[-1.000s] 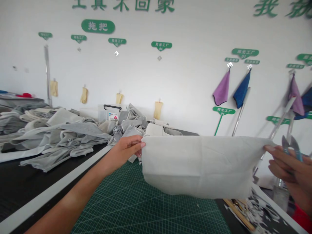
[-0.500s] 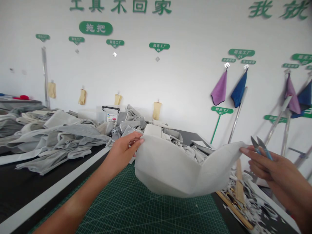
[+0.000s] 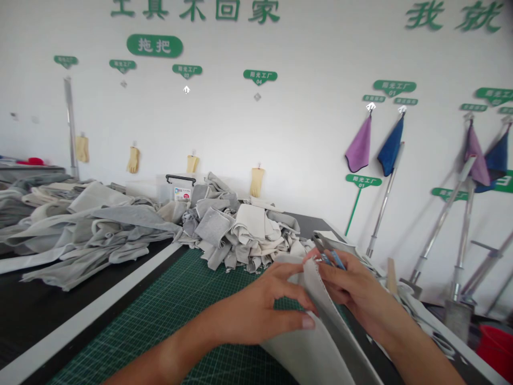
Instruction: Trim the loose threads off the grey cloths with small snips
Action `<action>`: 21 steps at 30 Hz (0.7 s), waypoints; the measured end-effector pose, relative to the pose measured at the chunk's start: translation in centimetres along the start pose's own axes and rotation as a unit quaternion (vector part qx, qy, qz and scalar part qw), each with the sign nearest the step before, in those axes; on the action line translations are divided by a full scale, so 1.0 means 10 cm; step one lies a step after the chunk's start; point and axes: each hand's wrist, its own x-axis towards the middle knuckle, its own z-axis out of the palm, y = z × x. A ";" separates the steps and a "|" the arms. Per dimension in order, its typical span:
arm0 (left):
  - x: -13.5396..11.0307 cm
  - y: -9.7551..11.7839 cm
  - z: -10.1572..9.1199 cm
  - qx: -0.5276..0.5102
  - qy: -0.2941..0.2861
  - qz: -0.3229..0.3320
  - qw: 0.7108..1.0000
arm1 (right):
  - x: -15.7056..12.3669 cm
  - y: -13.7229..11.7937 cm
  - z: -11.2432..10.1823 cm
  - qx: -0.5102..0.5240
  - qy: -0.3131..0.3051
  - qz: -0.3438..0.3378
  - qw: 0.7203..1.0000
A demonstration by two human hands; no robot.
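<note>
A pale grey piece of fabric (image 3: 308, 347) hangs folded between my two hands over the green cutting mat (image 3: 168, 315). My left hand (image 3: 276, 305) grips it, thumb on the near side and fingers behind the top. The fabric's stitched-looking edge runs down toward me from my right hand (image 3: 352, 283). That hand pinches the upper corner and also keeps a pair of blue-handled thread snips (image 3: 332, 259) tucked in its fingers, blades pointing up and left. My hands are close together, and parts of the fingertips are hidden behind the fabric.
Behind my hands lies a heap of grey fabric pieces (image 3: 248, 224). A larger pile of grey cloth (image 3: 96, 219) covers the left side, beyond a white strip (image 3: 96, 305). Scraps and scissors (image 3: 443, 345) lie at the right, with a red bucket (image 3: 497, 347) beyond.
Both hands have come together from a wide stretch, my right moving left and my left moving right and down. The fabric has gone from spread out to folded and hanging nearer me.
</note>
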 end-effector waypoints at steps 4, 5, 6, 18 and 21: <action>0.00 -0.05 0.13 0.046 0.053 0.018 0.997 | -0.01 0.13 0.09 0.043 -0.058 0.056 0.996; 0.00 -0.05 0.15 0.042 0.059 0.017 0.997 | -0.02 0.15 0.10 0.044 -0.064 0.063 0.995; -0.01 -0.05 0.16 0.029 0.055 0.012 0.998 | -0.02 0.16 0.10 0.043 -0.066 0.067 0.995; -0.49 -0.51 -1.49 0.337 0.520 -0.168 0.767 | -0.06 0.39 -0.48 0.106 0.083 0.086 0.987; -0.89 -0.61 -1.90 0.501 0.649 -0.100 0.564 | -0.07 0.52 -0.70 0.136 0.098 0.107 0.980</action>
